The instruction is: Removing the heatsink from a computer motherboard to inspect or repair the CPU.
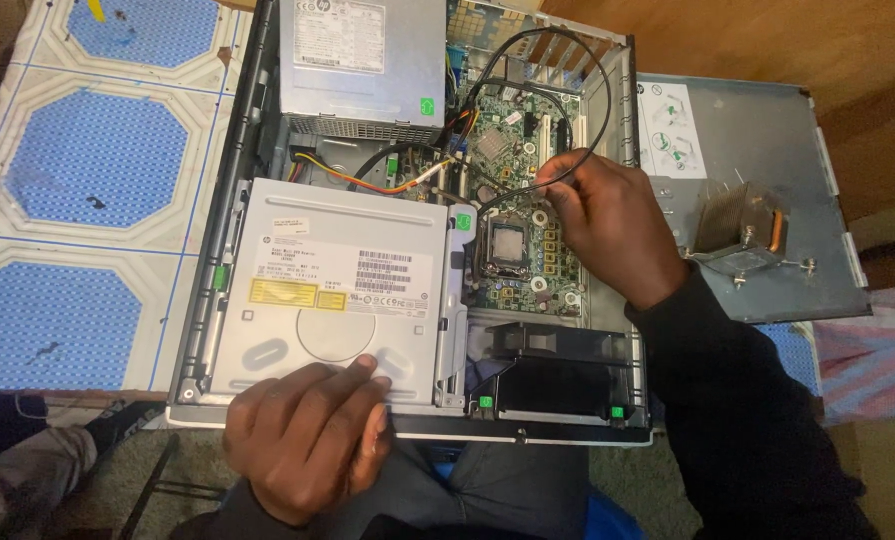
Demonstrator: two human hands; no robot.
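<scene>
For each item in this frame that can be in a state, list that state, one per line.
Computer case: open, lid off.
Side panel: removed, lying flat beside the case.
Processor socket: exposed, no cooler on it.
Heatsink: detached, resting on the side panel.
Optical drive: seated in its bay.
Black cable: looped, pinched by the right hand.
Left hand: resting on the optical drive.

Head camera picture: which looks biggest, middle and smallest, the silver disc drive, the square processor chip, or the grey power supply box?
1. Silver disc drive, largest.
2. Grey power supply box, smaller, though cut off by the picture's top edge, so this is unsure.
3. Square processor chip, smallest by far.
</scene>
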